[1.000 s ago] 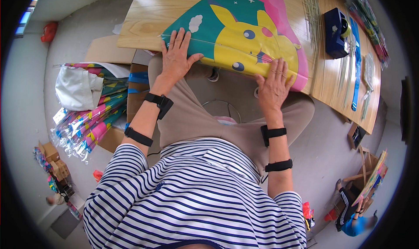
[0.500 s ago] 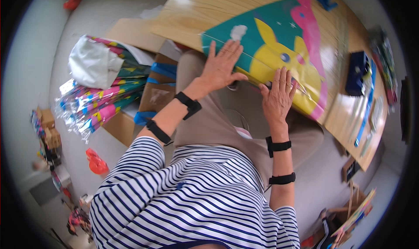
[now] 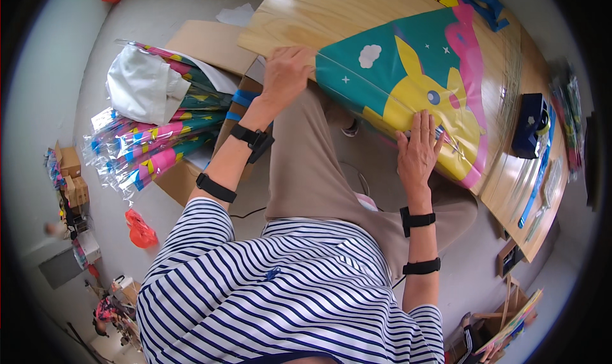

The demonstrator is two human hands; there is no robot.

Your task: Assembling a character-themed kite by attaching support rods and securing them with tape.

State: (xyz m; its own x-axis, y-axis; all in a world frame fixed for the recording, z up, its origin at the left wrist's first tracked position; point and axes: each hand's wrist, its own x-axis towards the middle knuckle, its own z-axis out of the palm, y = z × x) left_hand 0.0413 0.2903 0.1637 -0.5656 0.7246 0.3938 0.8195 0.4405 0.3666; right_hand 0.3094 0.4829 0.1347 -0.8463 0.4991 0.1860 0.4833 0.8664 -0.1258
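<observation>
A triangular sheet like a folded kite (image 3: 357,80) lies on the wooden table in front of me. It is teal with a yellow long-eared cartoon animal, a white cloud and a wavy pink border. My right hand (image 3: 419,157) rests on its near edge, fingers stretched out flat over the yellow part. At the sheet's narrow left tip, by the table edge, my left hand (image 3: 285,77) has its fingers curled. Whether these fingers pinch the tip or anything else is hidden.
Left of me, a cardboard box (image 3: 175,185) holds several plastic-wrapped bundles (image 3: 153,138) under a white cloth (image 3: 140,90). On the table's right lie thin rods (image 3: 510,71), a dark blue box (image 3: 530,125) and a blue strip (image 3: 542,173). A red bag (image 3: 140,230) sits on the floor.
My left hand has gone from lying spread on the sheet to the left, beside its tip, and its fingers have curled. My right hand stays flat on the near edge.
</observation>
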